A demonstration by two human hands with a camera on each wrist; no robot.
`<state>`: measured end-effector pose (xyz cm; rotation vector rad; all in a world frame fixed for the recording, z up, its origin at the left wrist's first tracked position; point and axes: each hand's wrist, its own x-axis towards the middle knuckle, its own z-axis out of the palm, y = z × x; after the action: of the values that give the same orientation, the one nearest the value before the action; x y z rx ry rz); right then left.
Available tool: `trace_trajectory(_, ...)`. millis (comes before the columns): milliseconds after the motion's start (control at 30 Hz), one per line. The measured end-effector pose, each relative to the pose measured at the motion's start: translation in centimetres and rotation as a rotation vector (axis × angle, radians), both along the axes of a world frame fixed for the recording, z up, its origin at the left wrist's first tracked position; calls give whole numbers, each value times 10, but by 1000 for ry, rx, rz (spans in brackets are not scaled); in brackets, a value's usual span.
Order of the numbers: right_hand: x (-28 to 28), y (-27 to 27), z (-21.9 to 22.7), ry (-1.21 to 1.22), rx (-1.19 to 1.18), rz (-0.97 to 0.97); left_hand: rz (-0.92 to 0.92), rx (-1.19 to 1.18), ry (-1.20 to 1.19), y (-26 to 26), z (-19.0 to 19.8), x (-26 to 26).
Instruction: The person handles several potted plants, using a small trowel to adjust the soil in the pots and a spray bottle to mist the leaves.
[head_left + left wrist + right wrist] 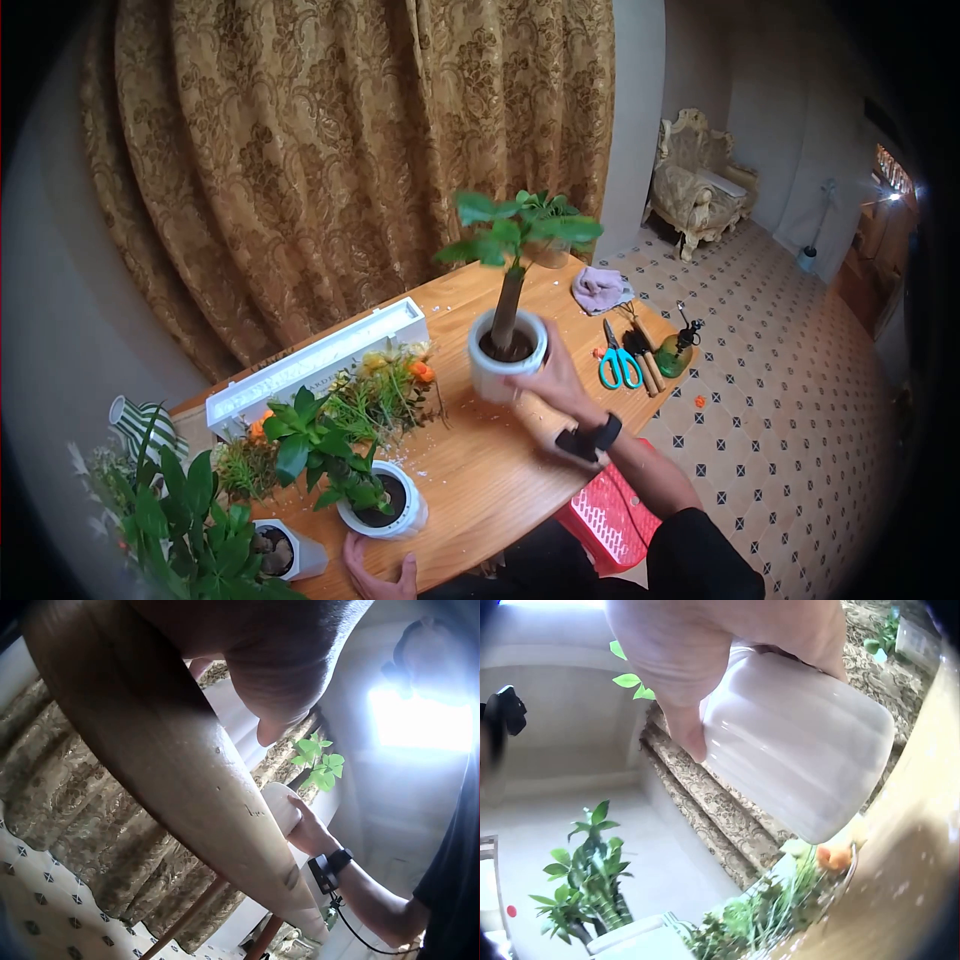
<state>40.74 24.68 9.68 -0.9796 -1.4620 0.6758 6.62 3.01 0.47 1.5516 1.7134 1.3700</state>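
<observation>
My right hand (562, 385) grips the side of a white ribbed pot (490, 378) holding a small thick-stemmed tree with broad green leaves (507, 240). In the right wrist view this pot (799, 750) is tilted, its base raised over the tabletop, with thumb and fingers around its upper part. At the near table edge, my left hand (378, 578) rests with thumb and fingers spread apart, just below a second white pot (412, 515) with a leafy plant (305, 440). The left wrist view shows that hand (277, 667) over the table's edge (172, 757).
A long white planter box (320, 365) stands behind cut flowers (385, 385). At left is another potted plant (180, 520). Teal-handled scissors (620, 368), small garden tools (645, 365), a green spray bottle (675, 355) and a purple cloth (600, 290) lie at right. A red stool (615, 515) stands below.
</observation>
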Motion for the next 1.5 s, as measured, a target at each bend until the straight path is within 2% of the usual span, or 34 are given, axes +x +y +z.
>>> trace_trajectory(133, 44, 79, 8, -29, 128, -105, 23, -40, 30, 4, -5, 3)
trace_trajectory(300, 102, 183, -9, -82, 140, -295, 68, -101, 46, 9, -8, 8)
trace_trajectory(367, 111, 203, -14, -63, 116, -362, 97, -119, 160, 9, -14, 7)
trace_trajectory(500, 129, 246, -45, 1, 82, -426, 158, -142, 229, 5, -38, 1)
trace_trajectory(667, 139, 272, -68, -8, 72, -435, 199, -191, 285, 0, -57, -8)
trace_trajectory(933, 144, 294, -71, 0, 89, -416, 206, -266, 225, -3, -31, 2)
trace_trajectory(1067, 143, 307, -72, -44, 103, -448, 169, -186, 218, 1, -27, -2)
trace_trajectory(1133, 140, 311, -67, -92, 113, -472, 219, -282, 93, 2, -9, 9)
trace_trajectory(1233, 140, 322, -60, -108, 147, -446, 254, -281, 67, 5, -2, 16)
trace_trajectory(1367, 139, 328, -59, -146, 159, -458, 196, -157, 128, 2, -12, 9)
trace_trajectory(1433, 142, 333, -64, -115, 159, -428, 234, -271, 179, -1, -11, 10)
trace_trajectory(1500, 145, 333, -67, -102, 154, -416, 246, -284, 143, -4, -20, 9)
